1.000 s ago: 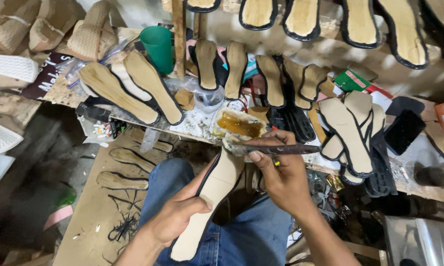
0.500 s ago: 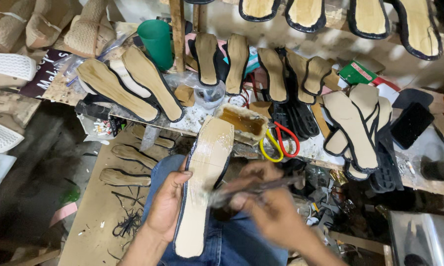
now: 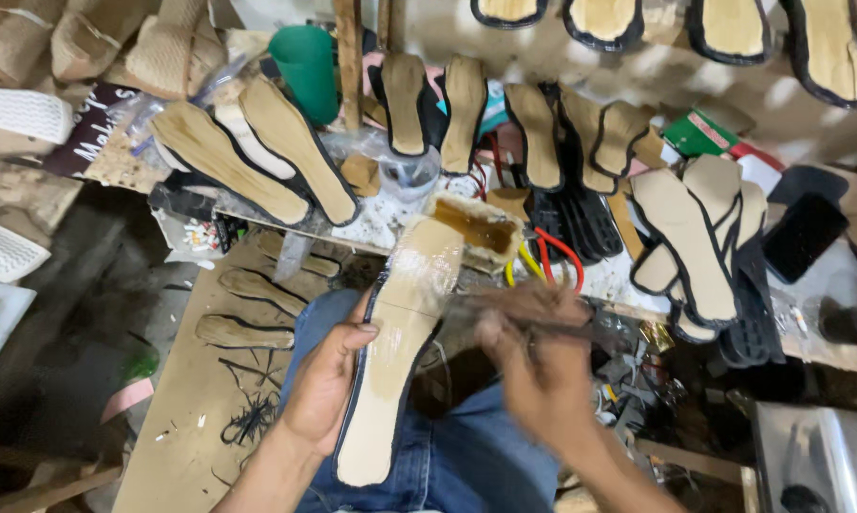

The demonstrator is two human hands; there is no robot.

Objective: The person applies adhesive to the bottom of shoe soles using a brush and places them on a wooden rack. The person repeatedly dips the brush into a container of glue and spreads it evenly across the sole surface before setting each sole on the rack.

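Left hand point(image 3: 329, 380) grips the long sole point(image 3: 398, 347) by its edge, over the lap near the bench's front edge.
Right hand point(image 3: 542, 366), blurred, closed round a brush point(image 3: 542, 323); spread glue evenly, sole held steady.

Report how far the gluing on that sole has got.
Done: the upper half of the sole shines wet. In hand: left hand grips its edge; right hand, blurred, holds a brush beside the glue tub. Left: the heel half looks dry.
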